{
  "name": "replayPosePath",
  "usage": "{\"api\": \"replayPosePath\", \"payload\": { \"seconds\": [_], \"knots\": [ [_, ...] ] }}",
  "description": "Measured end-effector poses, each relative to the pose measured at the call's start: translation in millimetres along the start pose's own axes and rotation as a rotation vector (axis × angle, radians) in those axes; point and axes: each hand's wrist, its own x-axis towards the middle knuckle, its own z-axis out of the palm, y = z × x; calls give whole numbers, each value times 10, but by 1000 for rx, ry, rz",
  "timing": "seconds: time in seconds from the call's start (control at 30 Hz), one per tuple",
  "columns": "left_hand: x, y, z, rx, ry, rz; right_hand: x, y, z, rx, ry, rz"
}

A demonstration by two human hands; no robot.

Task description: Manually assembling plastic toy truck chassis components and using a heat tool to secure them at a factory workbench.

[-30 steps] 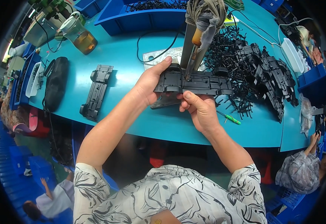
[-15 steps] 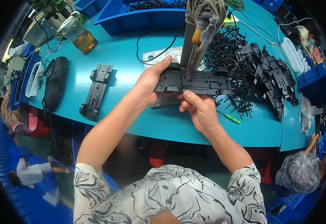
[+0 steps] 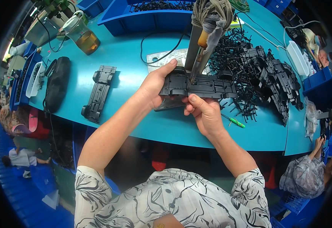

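Note:
A black plastic toy car chassis (image 3: 209,86) lies level between my hands, its wheel arches showing. My left hand (image 3: 153,85) is closed round its left end, thumb along the top edge. My right hand (image 3: 203,111) pinches the near edge around the middle, fingers partly underneath. Coming down from an upright metal stand (image 3: 191,47), what looks like a soldering iron (image 3: 197,62) has its tip at the chassis; whether it touches, I cannot tell. Cloth strips wrap its upper end. Below the chassis, a metal plate (image 3: 161,60) is partly covered.
Another chassis (image 3: 99,94) lies to the left, beside a black pouch (image 3: 57,84). Stacked chassis (image 3: 276,78) and thin black parts (image 3: 226,47) heap up on the right. A green-handled screwdriver (image 3: 237,122) rests near my right hand. Behind stand a jug (image 3: 83,37) and a blue bin (image 3: 143,23).
Hands, chassis and iron appear slightly further right in the picture, along with the table things, as the view shifts a little. My grip looks the same.

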Motion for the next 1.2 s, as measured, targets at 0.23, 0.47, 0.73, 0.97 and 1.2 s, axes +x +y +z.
{"api": "replayPosePath", "payload": {
  "seconds": [0.23, 0.47, 0.73, 0.97, 1.2],
  "knots": [
    [-9, 6, -2, -11, -12, -11, -5, 1, 4, 12, 0, -4],
    [-21, 36, 11, -10, 0, -20, 15, -3, 12, -10, 1, 0],
    [10, 35, 5, 7, 24, -22, 18, -10, 18, -11, 3, 1],
    [97, -3, -106, 67, 15, -17, 31, -17, 27, -30, -8, 8],
    [76, 19, -85, 54, 68, -18, 49, -15, 41, -47, -18, 2]
  ]
}}
